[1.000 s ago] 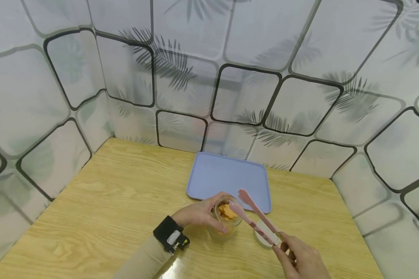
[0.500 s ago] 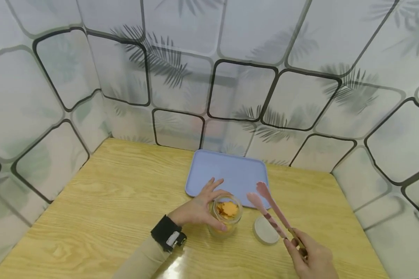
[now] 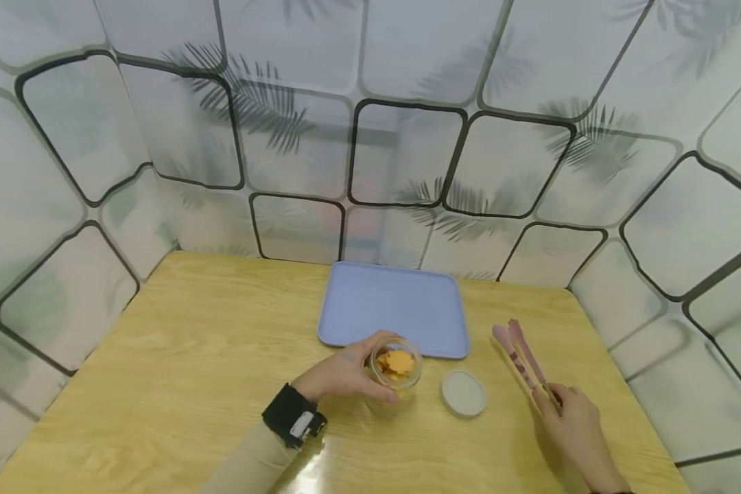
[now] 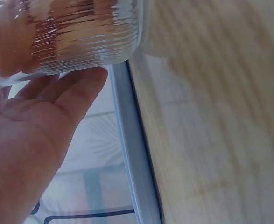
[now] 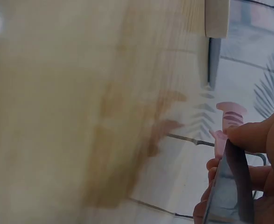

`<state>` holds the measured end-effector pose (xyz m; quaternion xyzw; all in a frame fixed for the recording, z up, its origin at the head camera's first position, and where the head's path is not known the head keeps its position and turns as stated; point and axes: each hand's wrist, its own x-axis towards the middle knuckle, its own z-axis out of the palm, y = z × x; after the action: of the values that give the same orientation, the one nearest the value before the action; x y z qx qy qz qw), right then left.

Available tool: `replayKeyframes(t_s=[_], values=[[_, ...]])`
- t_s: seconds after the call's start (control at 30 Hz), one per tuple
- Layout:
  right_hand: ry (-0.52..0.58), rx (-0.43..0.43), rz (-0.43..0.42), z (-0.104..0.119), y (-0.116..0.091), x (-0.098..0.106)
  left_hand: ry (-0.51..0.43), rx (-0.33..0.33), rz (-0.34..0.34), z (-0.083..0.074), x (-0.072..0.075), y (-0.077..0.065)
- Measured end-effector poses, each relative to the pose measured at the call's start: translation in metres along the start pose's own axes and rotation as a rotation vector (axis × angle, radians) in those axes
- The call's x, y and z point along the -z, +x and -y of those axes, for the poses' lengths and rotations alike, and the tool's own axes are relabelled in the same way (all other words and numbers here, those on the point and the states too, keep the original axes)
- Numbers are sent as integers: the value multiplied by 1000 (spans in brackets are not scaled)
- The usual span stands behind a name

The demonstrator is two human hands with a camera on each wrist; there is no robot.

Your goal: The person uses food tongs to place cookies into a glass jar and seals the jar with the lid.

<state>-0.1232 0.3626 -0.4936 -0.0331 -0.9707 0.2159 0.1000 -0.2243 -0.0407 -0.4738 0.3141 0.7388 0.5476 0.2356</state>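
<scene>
A clear glass jar (image 3: 392, 398) with orange, scallop-edged pieces (image 3: 398, 362) inside stands on the table. My left hand (image 3: 348, 374) grips it from the left, thumb in front and fingers behind. The left wrist view shows the jar's ribbed side (image 4: 87, 46) against that hand (image 4: 38, 121). Over to the right, my right hand (image 3: 571, 425) holds pink tongs (image 3: 525, 353), their tips pointing away and slightly apart. In the right wrist view the thumb and fingers pinch the tongs' handle (image 5: 239, 182). Nothing is between the tips.
A round whitish lid (image 3: 463, 393) lies right of the jar, between it and the tongs. Behind the jar is a blue rectangular tray (image 3: 401, 302). The wooden table (image 3: 222, 329) ends at a patterned curtain (image 3: 401, 158) at the back and sides.
My right hand has carried the tongs right, away from above the jar, and lower toward the table. My left hand lifted some fingers, then closed them round the jar again.
</scene>
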Motion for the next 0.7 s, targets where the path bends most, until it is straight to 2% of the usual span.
replayKeyframes(t_s=[0.1,0.23,0.47,0.53,0.57,0.63,0.7], values=[[-14,47,4,-1,13,-1,-60,2,13,-1,-1,-1],[-25,83,-4,-3,23,-3,-77,0,21,-1,-2,0],[-6,-17,144,-4,28,-2,-65,-7,23,-1,-4,2],[-40,-1,115,1,25,-1,-59,-10,20,-1,-5,2],[-55,31,71,5,24,-1,-56,-11,18,-1,-6,2],[-59,115,-18,18,21,-2,-50,-16,9,-1,-8,2],[-50,247,-87,33,21,-5,-37,-29,-7,-1,-9,4]])
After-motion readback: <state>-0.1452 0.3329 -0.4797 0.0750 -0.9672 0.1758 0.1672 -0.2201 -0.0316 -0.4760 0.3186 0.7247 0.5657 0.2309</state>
